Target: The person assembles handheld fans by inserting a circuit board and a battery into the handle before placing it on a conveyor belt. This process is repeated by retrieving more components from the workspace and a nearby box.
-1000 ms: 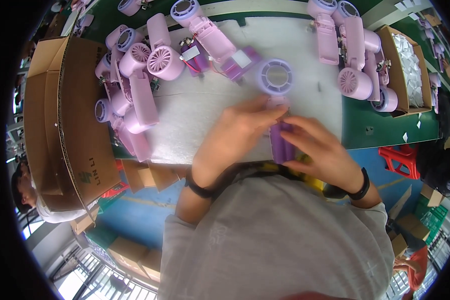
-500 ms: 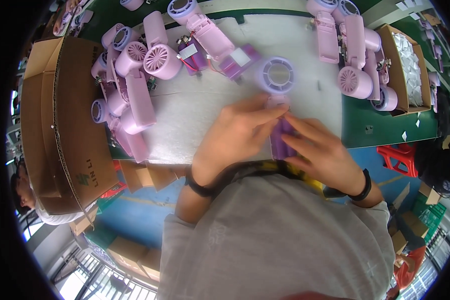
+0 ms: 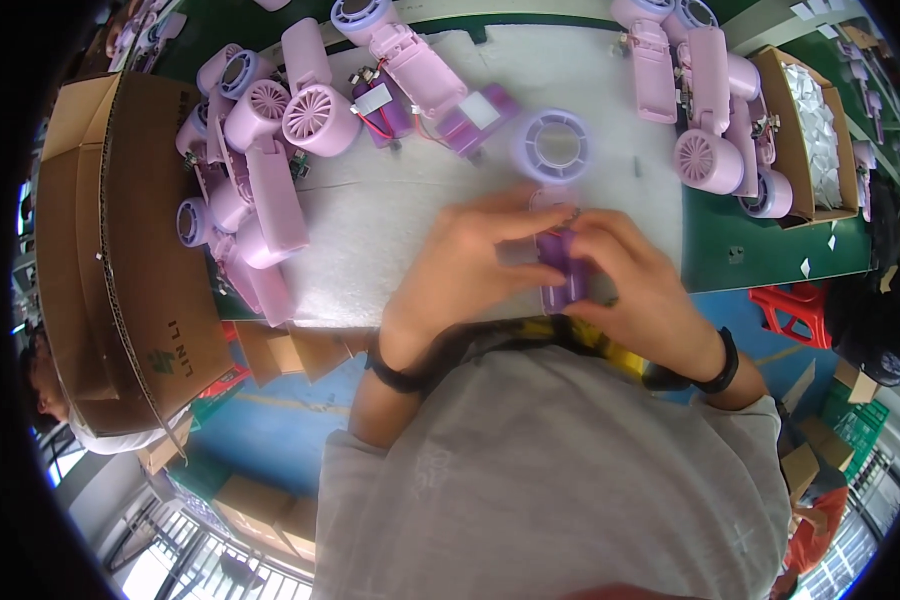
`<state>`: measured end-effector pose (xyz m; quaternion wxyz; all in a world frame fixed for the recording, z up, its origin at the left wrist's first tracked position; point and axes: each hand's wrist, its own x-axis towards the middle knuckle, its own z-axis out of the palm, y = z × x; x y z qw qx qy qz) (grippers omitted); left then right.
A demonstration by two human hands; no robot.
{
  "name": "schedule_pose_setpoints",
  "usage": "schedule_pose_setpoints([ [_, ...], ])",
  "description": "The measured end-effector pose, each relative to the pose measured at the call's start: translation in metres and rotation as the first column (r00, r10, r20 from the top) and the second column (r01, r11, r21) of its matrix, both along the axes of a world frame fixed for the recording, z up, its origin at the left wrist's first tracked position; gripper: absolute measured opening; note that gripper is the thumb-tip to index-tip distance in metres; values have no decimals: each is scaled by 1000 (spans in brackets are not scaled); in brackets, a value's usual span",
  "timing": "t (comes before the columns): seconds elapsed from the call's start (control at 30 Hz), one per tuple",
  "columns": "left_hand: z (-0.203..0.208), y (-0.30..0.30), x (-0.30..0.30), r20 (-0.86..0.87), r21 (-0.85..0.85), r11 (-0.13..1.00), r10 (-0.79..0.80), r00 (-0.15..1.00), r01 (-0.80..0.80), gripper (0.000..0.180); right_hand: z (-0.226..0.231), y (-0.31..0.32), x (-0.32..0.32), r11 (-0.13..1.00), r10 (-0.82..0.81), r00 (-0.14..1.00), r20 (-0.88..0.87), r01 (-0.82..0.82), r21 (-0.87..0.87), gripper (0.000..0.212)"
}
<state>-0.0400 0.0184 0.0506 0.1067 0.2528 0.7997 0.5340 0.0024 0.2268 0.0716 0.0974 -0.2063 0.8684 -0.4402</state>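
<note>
In front of me on the white mat lies a pink handheld fan (image 3: pixel 553 147), its round lilac head pointing away and its handle toward me. A purple battery pack (image 3: pixel 562 285) sits along the handle. My left hand (image 3: pixel 470 262) pinches the handle from the left, its index finger at the top of the pack and its thumb against the pack's side. From the right, my right hand (image 3: pixel 638 275) curls around the same pack, fingertips near its upper end and thumb by its lower end. A bit of red wire shows between the fingers. Fingertips are slightly blurred.
Several pink fan bodies (image 3: pixel 275 195) pile up at left, and more (image 3: pixel 710 90) at right. Another opened fan (image 3: pixel 417 72) with purple packs (image 3: pixel 478 118) lies beyond. A small carton of white pieces (image 3: pixel 815 140) stands right; a large cardboard box (image 3: pixel 135 250) stands left.
My left thumb has come down onto the side of the pack, and my right fingers have drawn up and bent more. The fan has stayed nearly in place.
</note>
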Motion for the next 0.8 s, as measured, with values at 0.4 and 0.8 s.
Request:
schedule_pose_setpoints([
  [0.4,-13,6,3,13,55,998,25,1000,-25,60,-25,-6,-13,986,-167,948,-271,162,-42,21],
  [0.8,-21,9,5,-3,33,999,28,1000,-28,60,-14,2,-5,984,106,915,-389,-40,176,38],
])
